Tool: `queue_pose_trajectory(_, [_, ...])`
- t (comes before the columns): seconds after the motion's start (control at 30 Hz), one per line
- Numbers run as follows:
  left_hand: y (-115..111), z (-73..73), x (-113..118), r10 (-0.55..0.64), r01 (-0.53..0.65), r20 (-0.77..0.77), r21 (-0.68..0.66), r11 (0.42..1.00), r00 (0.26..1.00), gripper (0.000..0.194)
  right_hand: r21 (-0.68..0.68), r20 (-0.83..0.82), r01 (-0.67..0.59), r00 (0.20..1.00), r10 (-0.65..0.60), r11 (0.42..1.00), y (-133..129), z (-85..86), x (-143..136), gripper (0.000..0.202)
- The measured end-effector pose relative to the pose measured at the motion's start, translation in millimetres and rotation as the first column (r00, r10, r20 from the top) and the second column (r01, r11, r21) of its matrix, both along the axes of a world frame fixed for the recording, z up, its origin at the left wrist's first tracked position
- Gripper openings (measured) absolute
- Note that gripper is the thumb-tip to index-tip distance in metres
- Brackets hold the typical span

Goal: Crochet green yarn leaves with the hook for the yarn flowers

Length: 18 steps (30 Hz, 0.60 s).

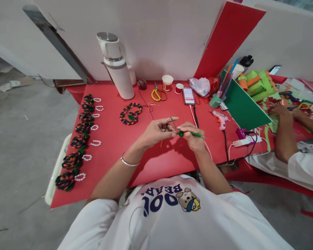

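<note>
1. Surface (106, 139), one, red: I am viewing it from afar through the head camera; it is carrying most of the items below.
2. Board (246, 107), one, green: leaning at the right, another person's hand (278, 111) working among coloured pieces beyond it.
3. Bundles (79, 141), a row, dark multicoloured with green: lining the left edge.
4. Flask (120, 80), one, white: standing at the back, left of centre.
5. Left hand (158, 131), one: I am seeing its forefinger stretching out while thumb and other fingers are pinching narrowly at the green piece's left edge; a bangle is circling the wrist.
6. Right hand (195, 139), one: closing pen-fashion around the green hook.
7. Braid (122, 114), one, multicoloured: curling on the surface, beyond the left hand.
8. Glue gun (220, 119), one, pink: lying right of the right hand.
9. Scissors (157, 87), one pair, yellow and orange handles: resting beside a paper cup (167, 83).
10. Green hook (197, 134), one: pointing rightward from the right hand at its visible end.
11. Bead loops (79, 179), several, pale: lying just right of the bundles.
12. Green piece (181, 133), one, small: sitting between both hands above the surface, green yarn (173, 121) running up to the left forefinger.
</note>
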<state>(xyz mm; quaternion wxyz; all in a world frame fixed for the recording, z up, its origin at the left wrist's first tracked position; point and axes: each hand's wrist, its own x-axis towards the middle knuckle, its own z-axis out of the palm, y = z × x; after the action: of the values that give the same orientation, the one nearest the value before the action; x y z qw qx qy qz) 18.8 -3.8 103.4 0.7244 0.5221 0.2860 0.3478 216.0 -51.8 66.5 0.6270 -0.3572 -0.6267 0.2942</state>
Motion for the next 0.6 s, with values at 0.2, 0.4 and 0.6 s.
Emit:
queue_pose_trajectory(0.2, [4,5.4,-7,-0.01,0.01,-0.062,0.003,1.0,0.998,0.07,-0.1,0.041,-0.133,0.99,0.138,0.986,1,8.2,16,0.019])
queue_pose_trajectory(0.4, [8,9.1,-8,0.022,-0.02,-0.103,0.017,1.0,0.994,0.069,-0.171,0.079,-0.229,0.966,0.246,0.958,3,20.8,28,0.016])
queue_pose_trajectory(0.6, [9,9.4,-7,0.071,-0.064,-0.113,0.068,0.996,0.991,0.068,-0.19,0.162,-0.231,0.951,0.263,0.954,4,26.7,32,0.018])
